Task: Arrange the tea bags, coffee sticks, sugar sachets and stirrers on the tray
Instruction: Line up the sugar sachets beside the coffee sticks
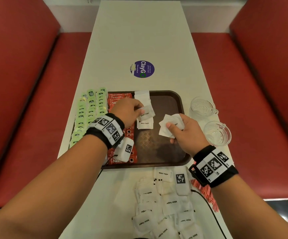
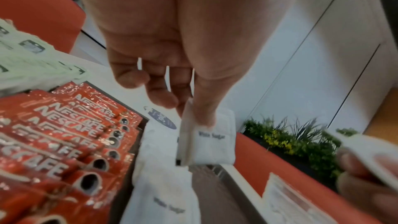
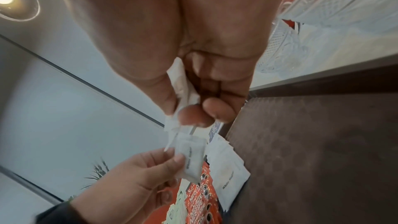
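Now left grip pinches 1 sugar sachet over tray; right grip clutches sachet bunch

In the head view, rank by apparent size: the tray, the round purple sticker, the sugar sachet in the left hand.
1. tray
2. round purple sticker
3. sugar sachet pinched in the left hand; smallest, though partly covered by fingers.
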